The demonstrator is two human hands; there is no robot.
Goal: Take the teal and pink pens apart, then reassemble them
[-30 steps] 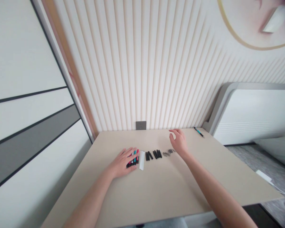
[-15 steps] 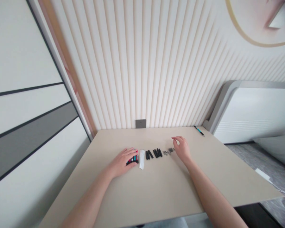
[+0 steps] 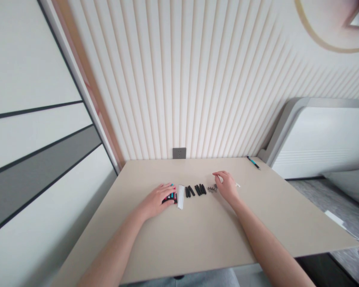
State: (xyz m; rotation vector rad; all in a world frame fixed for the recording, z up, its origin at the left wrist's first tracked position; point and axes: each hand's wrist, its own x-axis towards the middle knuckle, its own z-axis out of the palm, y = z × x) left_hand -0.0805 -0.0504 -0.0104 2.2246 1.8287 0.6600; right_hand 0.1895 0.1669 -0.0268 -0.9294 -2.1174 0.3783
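Observation:
My left hand (image 3: pixel 157 200) curves over a tight row of colourful pen barrels (image 3: pixel 172 196) with black ends, fingers along the top and thumb along the bottom. Its palm hides part of that row. Just right of it lie several thin white refills (image 3: pixel 181 197) side by side. Beyond them are two groups of short black tubes, a left group (image 3: pixel 190 191) and a right group (image 3: pixel 200 189). My right hand (image 3: pixel 226 185) hovers by a small heap of metal pieces (image 3: pixel 212 189), thumb and index finger apart. Small white pieces (image 3: pixel 238 185) show beside its outer edge.
A black and blue pen (image 3: pixel 253 162) lies near the far right corner of the beige table (image 3: pixel 194 239). Behind stands a ribbed wall with a dark socket (image 3: pixel 179 153). A white cabinet (image 3: pixel 48 207) is at the left, a white headboard (image 3: pixel 320 139) at the right.
The view has shifted slightly. My right hand has moved a little left toward the metal pieces, and small white pieces now show beside it. My left hand stays over the pen barrels.

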